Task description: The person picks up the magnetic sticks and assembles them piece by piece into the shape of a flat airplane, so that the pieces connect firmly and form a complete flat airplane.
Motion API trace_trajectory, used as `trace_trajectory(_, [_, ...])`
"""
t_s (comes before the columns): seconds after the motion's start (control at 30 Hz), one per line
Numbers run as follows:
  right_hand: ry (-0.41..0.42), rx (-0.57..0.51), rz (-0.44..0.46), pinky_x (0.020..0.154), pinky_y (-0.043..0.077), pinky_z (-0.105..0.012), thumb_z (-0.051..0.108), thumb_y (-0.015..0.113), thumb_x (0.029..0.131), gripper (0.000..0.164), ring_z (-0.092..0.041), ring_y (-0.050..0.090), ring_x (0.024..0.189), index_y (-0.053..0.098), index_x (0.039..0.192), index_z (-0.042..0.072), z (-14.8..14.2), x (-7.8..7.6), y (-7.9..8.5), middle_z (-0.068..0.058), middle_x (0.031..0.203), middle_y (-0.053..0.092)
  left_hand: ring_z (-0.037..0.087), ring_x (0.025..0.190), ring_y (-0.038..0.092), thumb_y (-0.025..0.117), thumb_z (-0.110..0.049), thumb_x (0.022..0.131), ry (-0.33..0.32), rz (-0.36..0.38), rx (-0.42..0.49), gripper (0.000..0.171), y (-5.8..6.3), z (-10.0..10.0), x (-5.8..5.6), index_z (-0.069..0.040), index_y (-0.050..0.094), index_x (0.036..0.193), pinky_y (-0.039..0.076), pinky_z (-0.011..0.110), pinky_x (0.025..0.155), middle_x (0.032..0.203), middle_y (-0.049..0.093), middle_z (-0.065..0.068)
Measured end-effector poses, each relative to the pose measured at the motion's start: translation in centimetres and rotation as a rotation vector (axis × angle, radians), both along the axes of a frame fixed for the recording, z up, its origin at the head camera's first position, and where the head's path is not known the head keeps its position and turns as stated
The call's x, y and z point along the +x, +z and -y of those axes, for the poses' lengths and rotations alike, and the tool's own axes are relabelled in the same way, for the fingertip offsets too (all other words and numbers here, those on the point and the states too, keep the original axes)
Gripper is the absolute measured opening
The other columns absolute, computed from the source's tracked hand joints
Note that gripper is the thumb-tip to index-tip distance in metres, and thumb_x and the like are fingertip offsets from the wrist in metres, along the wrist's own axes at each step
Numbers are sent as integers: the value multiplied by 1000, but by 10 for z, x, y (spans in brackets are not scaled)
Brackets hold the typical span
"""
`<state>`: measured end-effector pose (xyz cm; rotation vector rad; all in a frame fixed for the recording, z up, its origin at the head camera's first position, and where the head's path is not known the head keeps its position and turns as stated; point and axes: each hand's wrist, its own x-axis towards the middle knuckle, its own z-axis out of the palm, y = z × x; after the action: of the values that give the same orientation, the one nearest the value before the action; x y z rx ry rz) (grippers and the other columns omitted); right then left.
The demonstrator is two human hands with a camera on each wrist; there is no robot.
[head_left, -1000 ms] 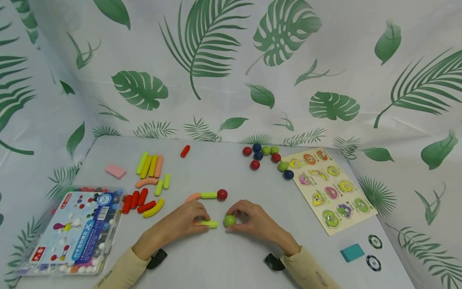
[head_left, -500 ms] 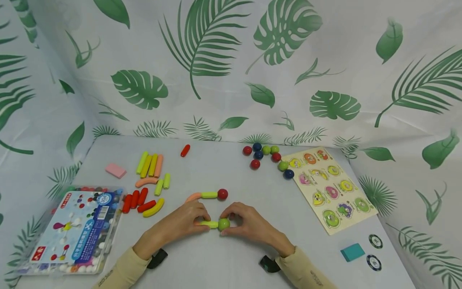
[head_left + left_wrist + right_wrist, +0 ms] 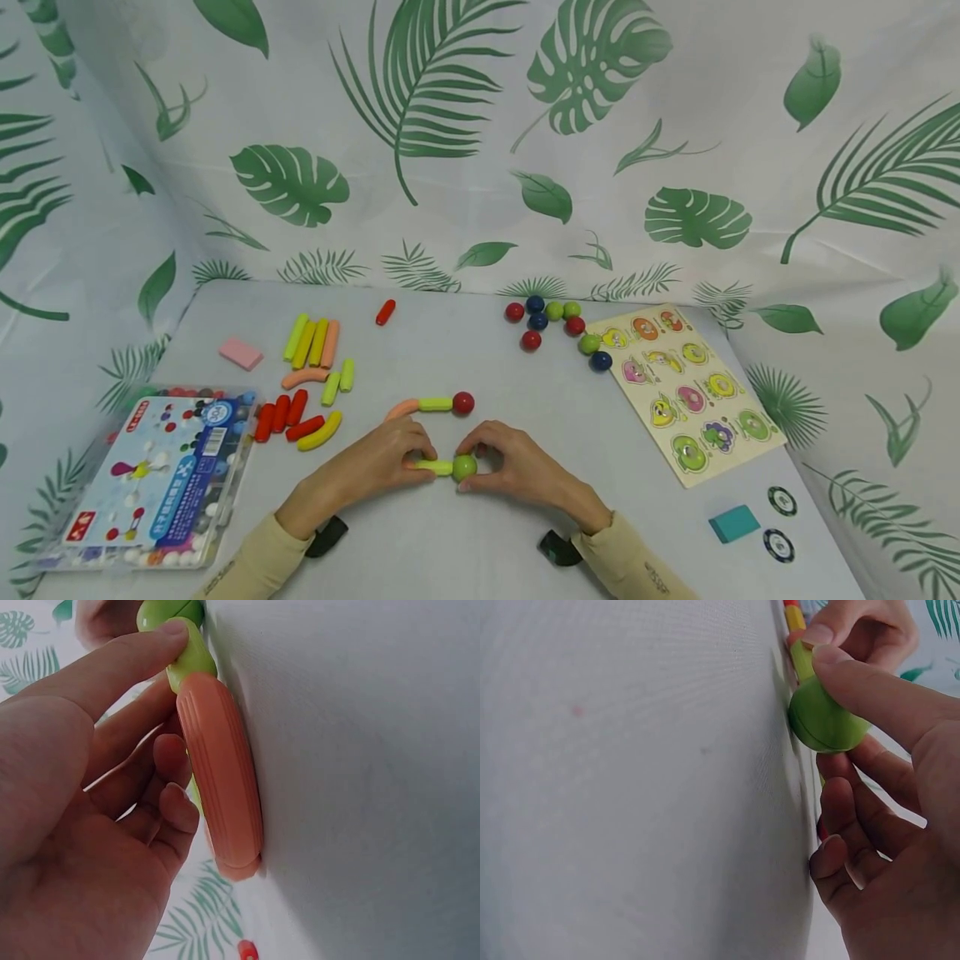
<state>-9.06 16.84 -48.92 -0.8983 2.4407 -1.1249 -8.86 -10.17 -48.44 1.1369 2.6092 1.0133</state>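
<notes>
My left hand (image 3: 384,461) pinches a yellow-green connector stick (image 3: 435,467) between thumb and finger. An orange curved connector (image 3: 220,772) is joined to that stick's other end, mostly hidden by the hand in the head view. The right hand (image 3: 517,461) holds a green ball (image 3: 464,467) from a molecular model kit, with the thumb and fingers around it. In the head view the ball sits against the stick's right end. Just beyond the hands lies a similar chain: an orange curved piece (image 3: 401,408), a yellow-green stick (image 3: 435,404) and a red ball (image 3: 463,403).
Loose yellow, orange and red connectors (image 3: 320,343) lie to the left, beside a clear kit box (image 3: 243,467) and a pink block (image 3: 241,354). Red, blue and green balls (image 3: 531,340) lie at the back right, near a fruit puzzle board (image 3: 705,454), a teal block (image 3: 733,524) and two round chips (image 3: 778,546).
My right hand has moved left with the green ball, closing the gap to the yellow-green stick. During the last half second both hands have stayed nearly still.
</notes>
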Motion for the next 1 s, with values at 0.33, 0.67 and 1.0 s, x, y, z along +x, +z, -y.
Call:
trace_trajectory(0.33, [2, 10, -4, 85, 51, -24, 39, 85, 81, 42, -11, 59, 96, 69, 117, 25, -2, 0, 0, 17, 106, 63, 13, 95, 62, 80, -33, 88, 181, 85, 20, 23, 9, 27, -11, -16, 77, 104, 54, 29, 86, 100, 69, -7])
trace_trajectory(0.67, [5, -29, -12, 84, 52, -25, 42, 84, 81, 42, -13, 60, 95, 69, 117, 26, -4, 0, -2, 15, 107, 64, 33, 100, 62, 80, -17, 88, 566, -106, -34, 25, 9, 68, -46, 2, 76, 103, 53, 49, 91, 102, 73, 15])
trace_trajectory(1.0, [-41, -53, -9, 84, 51, -27, 45, 83, 82, 39, -16, 61, 95, 70, 114, 26, -7, -1, 1, 11, 107, 68, 42, 100, 60, 80, -11, 87, 733, -115, -135, 29, 12, 60, -56, 12, 72, 104, 49, 54, 93, 104, 70, 27])
